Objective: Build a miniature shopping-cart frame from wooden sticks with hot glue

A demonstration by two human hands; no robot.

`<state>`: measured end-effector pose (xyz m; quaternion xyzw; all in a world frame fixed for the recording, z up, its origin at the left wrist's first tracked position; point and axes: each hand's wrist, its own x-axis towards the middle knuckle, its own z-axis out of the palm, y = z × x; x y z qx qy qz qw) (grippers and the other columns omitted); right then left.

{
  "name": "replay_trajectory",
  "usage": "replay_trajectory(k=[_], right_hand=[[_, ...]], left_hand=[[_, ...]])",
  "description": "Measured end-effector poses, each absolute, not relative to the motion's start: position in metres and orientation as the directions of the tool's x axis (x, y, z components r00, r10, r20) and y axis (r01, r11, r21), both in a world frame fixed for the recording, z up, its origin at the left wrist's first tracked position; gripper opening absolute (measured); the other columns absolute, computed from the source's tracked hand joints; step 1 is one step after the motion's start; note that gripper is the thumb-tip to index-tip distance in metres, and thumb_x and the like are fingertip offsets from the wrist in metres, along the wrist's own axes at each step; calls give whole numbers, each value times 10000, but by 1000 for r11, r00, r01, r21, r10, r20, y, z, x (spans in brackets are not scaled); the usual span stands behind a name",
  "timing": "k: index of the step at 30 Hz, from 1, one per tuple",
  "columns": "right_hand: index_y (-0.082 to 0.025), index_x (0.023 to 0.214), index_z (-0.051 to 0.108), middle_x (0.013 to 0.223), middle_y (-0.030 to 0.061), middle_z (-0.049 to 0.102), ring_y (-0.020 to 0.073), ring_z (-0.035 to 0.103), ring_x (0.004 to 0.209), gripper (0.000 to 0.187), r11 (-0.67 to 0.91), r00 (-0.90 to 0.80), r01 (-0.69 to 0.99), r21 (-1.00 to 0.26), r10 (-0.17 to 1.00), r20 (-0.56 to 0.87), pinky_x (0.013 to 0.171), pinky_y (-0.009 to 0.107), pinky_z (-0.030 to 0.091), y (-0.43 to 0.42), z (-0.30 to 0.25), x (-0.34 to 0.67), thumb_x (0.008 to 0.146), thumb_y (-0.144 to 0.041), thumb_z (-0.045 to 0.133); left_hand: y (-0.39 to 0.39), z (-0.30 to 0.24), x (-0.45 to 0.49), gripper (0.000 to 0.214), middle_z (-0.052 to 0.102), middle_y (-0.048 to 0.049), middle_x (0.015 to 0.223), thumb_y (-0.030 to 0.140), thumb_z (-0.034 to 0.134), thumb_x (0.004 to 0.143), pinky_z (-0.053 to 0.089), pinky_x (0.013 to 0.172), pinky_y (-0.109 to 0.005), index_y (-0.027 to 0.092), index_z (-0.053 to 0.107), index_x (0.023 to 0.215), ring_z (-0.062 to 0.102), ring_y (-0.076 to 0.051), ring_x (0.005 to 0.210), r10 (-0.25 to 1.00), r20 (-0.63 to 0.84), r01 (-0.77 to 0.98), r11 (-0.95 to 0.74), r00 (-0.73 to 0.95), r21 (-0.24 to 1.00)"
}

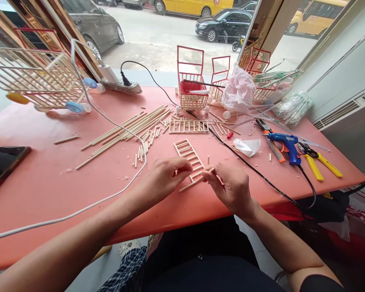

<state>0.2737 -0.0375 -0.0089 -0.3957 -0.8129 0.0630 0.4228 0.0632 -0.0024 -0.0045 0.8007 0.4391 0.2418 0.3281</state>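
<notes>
A small ladder-shaped wooden stick panel point(188, 156) lies on the pink table point(48, 178) in front of me. My left hand point(162, 178) is closed in a pinch at the panel's near end. My right hand point(232, 188) pinches a thin wooden stick point(196, 182) that lies across the panel's near edge. A second, longer stick panel point(188, 126) lies flat farther back. A heap of long and short wooden sticks point(130, 129) spreads to the left of both panels.
A blue glue gun point(286, 144), orange and yellow pliers point(319, 162) and a white scrap point(247, 147) lie right. Red-and-wood miniature carts point(191, 87) stand at the back, a larger wooden cart point(36, 77) at the far left. A phone point(3, 164) and cables point(115, 121) cross the table.
</notes>
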Motion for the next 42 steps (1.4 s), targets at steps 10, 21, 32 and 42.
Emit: replay_trajectory(k=[10,21,32,42], right_hand=[[-212,881,651,685,-8,720,106,641,574,209,658,-355,610,-440,724,591,611,215,466,-36,-9,266,1055,-283,558],[-203,774,575,641,-3,659,103,541,542,318,670,-386,662,-336,689,613,554,244,373,-33,-14,261,1068,-319,534],[-207,744,559,642,9,649,115,547,558,365,652,-408,678,-340,718,565,573,256,374,-32,-20,262,1080,-335,498],[-191,822,629,754,36,731,123,631,630,330,617,-413,684,-389,767,491,616,248,419,-32,-18,261,1084,-339,493]], left_hand=[[-7,-7,57,172,754,-10,801,249,635,875,430,652,-257,189,795,892,610,-144,692,873,38,469,-297,487,832],[-11,-7,60,188,787,-19,796,238,645,883,435,662,-253,191,825,908,640,-156,699,874,62,433,-300,483,850],[-11,-13,63,218,768,-30,791,323,643,908,435,674,-259,185,807,870,638,-172,727,864,34,433,-286,502,855],[-13,-14,67,242,765,-24,791,354,617,935,443,680,-251,196,771,837,649,-168,730,851,103,420,-355,515,835]])
